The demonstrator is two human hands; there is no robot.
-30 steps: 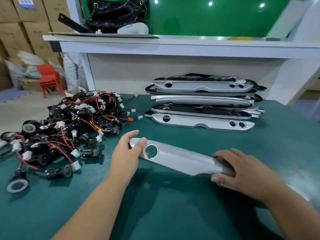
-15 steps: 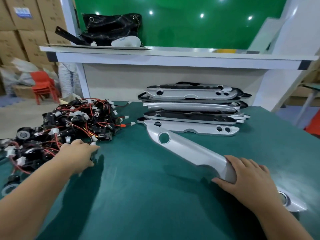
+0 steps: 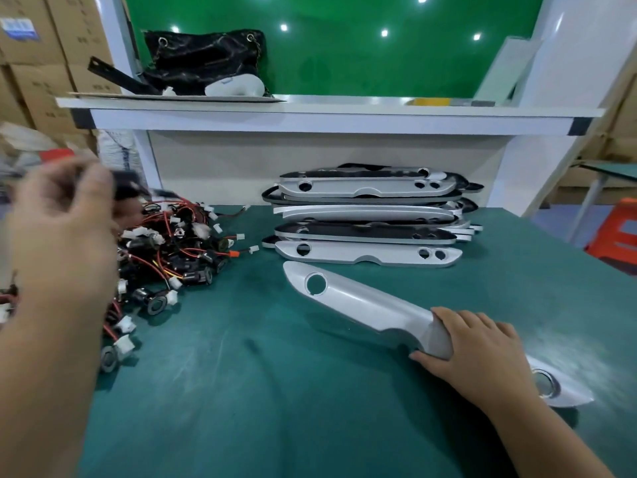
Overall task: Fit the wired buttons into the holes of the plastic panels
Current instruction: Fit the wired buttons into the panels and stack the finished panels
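A long silver plastic panel (image 3: 365,310) lies slanted on the green table (image 3: 241,391), a round hole near its far end. My right hand (image 3: 472,350) grips its middle, fingers curled over the top. My left hand (image 3: 65,215) is raised and blurred above the heap of wired buttons (image 3: 172,243). Its fingertips pinch a black wired button (image 3: 125,188) lifted off the heap. The heap is a tangle of black buttons, red wires and white connectors at the table's left.
A stack of silver and black panels (image 3: 368,215) stands at the back centre. Above it runs a white shelf (image 3: 310,115) with a black bag (image 3: 203,60). Cardboard boxes (image 3: 44,46) stand at the far left, an orange stool (image 3: 617,232) at the right.
My left hand let go of the panel's end, reached into the button heap, and has now risen with a black button. The right hand keeps its grip on the panel.
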